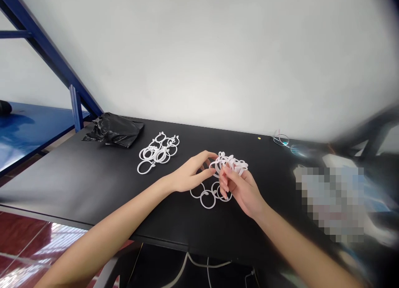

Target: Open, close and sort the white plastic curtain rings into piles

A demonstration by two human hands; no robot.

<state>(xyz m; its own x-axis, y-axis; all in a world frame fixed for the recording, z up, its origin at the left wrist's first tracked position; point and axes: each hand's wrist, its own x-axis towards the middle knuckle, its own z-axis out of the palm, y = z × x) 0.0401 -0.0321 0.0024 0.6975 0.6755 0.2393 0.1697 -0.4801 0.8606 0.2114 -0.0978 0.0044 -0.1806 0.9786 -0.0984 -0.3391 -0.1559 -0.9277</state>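
Observation:
My right hand [246, 192] is closed around a bunch of white plastic curtain rings [232, 161], several of them sticking up past the thumb. My left hand [193, 171] meets it from the left, thumb and forefinger curved around the edge of one ring [213, 168] at the side of the bunch. Below both hands, several loose rings [208, 200] lie on the black table [174, 213], partly hidden by the right fingers. Farther left on the table rests a pile of more white rings [156, 153] with small clasps.
A crumpled black plastic bag [115, 130] lies at the back left. Eyeglasses [282, 140] sit near the wall at the back right, and a partly blurred package [330, 196] is on the right. Blue metal framing [56, 55] rises at the left. Cables [183, 267] hang beneath the table.

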